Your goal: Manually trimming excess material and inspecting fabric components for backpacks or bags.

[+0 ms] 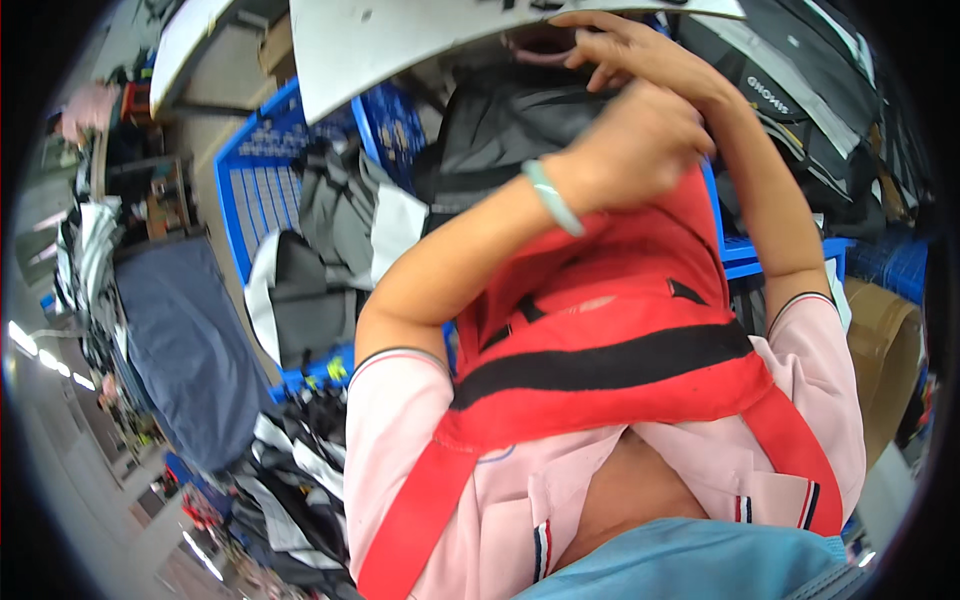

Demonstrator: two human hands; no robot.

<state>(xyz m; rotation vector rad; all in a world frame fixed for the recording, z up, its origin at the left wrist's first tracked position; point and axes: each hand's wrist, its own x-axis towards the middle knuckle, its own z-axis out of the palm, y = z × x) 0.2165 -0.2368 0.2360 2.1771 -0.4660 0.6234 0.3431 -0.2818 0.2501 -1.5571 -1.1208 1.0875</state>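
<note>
My left hand, with a pale green bangle at its wrist, is raised over the top of my red apron. Its fingers look curled but are smeared by motion, so whether it holds anything is unclear. Just beyond it, my right hand reaches to the edge of the white tabletop; its fingers are bent and apart, and nothing shows in them. A dark reddish rounded thing lies by those fingertips, partly under the table edge. Black and dark grey fabric spreads below, left of both hands.
A blue plastic crate on the left holds grey, black and white fabric pieces. More dark fabric pieces are stacked at the far right, above a cardboard box. A dark blue cloth covers something at the left.
</note>
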